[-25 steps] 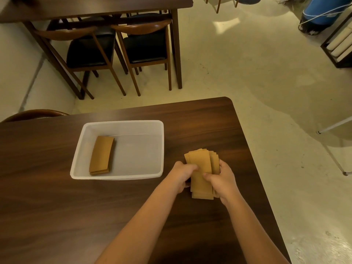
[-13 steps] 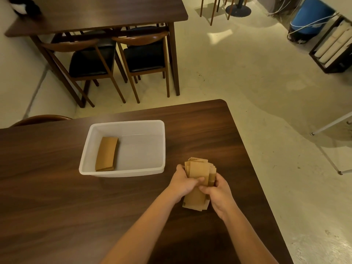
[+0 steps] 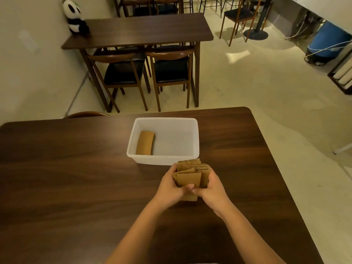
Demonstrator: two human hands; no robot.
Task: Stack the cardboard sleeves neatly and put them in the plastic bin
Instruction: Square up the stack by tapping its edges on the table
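Squaring up the uneven bundle of brown cardboard sleeves [image 3: 191, 177]

Left hand [image 3: 170, 188] and right hand [image 3: 213, 189] clasp it from both sides above the dark wooden table [image 3: 76, 178]; the white plastic bin [image 3: 197, 139] sits just beyond, slightly leftward.

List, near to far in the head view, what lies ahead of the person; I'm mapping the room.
Hands gripping the bundle of sleeves → plastic bin holding a sleeve stack → two chairs → far table → stuffed panda.
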